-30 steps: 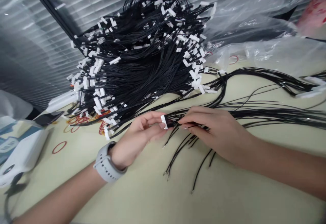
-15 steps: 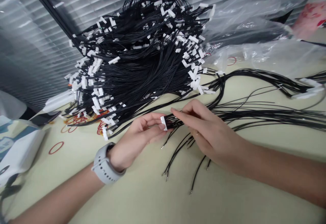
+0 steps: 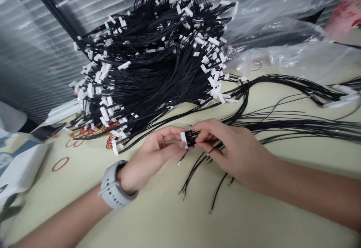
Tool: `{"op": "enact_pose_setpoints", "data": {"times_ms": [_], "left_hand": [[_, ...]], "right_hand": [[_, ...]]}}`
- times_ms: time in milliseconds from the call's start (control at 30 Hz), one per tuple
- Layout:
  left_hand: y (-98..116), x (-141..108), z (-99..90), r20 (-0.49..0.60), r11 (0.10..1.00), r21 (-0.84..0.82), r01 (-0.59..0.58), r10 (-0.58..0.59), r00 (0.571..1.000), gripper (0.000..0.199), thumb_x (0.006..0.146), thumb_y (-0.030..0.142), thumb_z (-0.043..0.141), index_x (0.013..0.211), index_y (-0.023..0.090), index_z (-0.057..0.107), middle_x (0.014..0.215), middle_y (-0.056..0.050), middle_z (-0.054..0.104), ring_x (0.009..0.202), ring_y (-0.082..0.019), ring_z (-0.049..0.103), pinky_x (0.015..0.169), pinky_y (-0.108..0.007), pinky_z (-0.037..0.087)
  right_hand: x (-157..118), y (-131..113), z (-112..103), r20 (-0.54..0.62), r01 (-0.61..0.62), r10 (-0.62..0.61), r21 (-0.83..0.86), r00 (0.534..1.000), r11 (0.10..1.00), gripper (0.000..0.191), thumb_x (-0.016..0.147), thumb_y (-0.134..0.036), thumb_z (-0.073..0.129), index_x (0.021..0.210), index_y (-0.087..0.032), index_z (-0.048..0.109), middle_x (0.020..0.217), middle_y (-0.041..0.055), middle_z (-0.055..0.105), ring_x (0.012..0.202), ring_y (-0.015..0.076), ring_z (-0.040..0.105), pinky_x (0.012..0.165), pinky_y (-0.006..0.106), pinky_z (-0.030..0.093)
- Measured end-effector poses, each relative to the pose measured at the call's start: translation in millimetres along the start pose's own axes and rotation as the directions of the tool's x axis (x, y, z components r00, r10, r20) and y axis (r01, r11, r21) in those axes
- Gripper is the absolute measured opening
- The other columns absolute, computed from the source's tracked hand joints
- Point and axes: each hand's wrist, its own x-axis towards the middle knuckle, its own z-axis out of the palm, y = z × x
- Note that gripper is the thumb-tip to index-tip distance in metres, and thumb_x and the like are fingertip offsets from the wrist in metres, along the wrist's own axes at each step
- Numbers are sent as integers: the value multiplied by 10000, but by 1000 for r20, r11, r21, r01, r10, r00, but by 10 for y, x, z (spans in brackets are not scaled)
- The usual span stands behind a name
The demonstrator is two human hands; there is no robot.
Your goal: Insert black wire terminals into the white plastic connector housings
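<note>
Black insulated wires, thin and limp, fan out from a small white plastic connector (image 3: 184, 139) held in the person's left hand (image 3: 159, 152), above the pale bench (image 3: 254, 218) and just in front of a large heap of wire harnesses (image 3: 152, 71). The left fingers (image 3: 172, 137) curl closed around the connector, while the right hand (image 3: 234, 152) sits just beside them, its fingers (image 3: 204, 134) pinched together on the black wires (image 3: 197, 138) directly behind the white housing. The two hands almost touch. Each harness looks very light, and its strands look soft and floppy, so they will probably droop, slide apart and snag on neighbouring wires rather than hold a shape. The connector looks like the only stiff part, though it is small and its thin plastic may be fragile under hard squeezing. The surest hold appears to be on the connector body, with a second pinch close behind it to keep the strands together, rather than a tug on loose lengths that could strain the joints. Several loose wire ends (image 3: 210, 211) with tiny metal tips lie on the bench below the hands, and a long wire bundle (image 3: 296, 127) stretches off to the right. A clear plastic bag (image 3: 282, 41) lies crumpled behind the heap.
</note>
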Motion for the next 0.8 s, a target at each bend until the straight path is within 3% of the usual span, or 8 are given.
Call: {"op": "enact_pose_setpoints", "data": {"times_ms": [267,400,533,600,667,733,800], "left_hand": [[14,-48,45,2,999,41,-16,16,1000,189,777,204,642,960,177,603,865,-17,613,753,-102,569,670,-188,448],[16,-63,71,18,996,71,-53,52,999,164,784,182,626,943,159,593,863,-23,607,767,-109,565,689,-196,450],[54,-76,77,17,974,159,-159,159,987,198,786,169,616,982,184,590,852,-11,596,697,-92,550,633,-183,445],[86,-82,58,8,945,223,-240,244,970,310,797,160,600,1095,231,556,858,-3,590,692,-97,561,624,-187,448],[123,-88,16,14,904,308,-297,308,951,293,802,159,589,1086,231,576,881,-15,603,739,-119,585,655,-201,461],[160,-91,-49,57,871,386,-303,305,951,182,801,168,585,975,194,629,892,-38,626,773,-139,601,668,-207,477],[193,-89,-128,146,845,438,-306,269,952,201,800,161,579,994,186,625,930,-51,633,806,-148,615,685,-215,500]], "right_hand": [[-59,-35,22,-27,46,-48,-47,998,998,163,788,-57,456,832,-214,467,719,-33,592,573,78,517,478,168,368],[-98,-18,63,-31,121,-123,-45,992,992,199,762,-5,417,790,-201,448,764,-21,588,670,89,536,539,184,380],[-47,-5,6,-34,207,-208,-36,978,978,208,802,-5,406,829,-192,494,805,-2,592,734,97,545,611,203,415],[11,11,-80,-76,286,-294,-104,953,953,186,842,-47,432,906,-175,552,832,26,613,762,108,547,673,218,433],[58,34,-174,-101,342,-370,-217,924,914,150,862,-115,472,929,-148,602,854,63,629,779,136,549,713,259,438],[72,46,-241,-87,337,-373,-280,924,899,161,871,-189,489,866,-135,640,783,63,621,706,142,545,634,272,435],[51,29,-254,-16,332,-347,-252,938,909,223,887,-237,468,798,-152,654,675,22,584,604,113,525,521,239,402]]}}
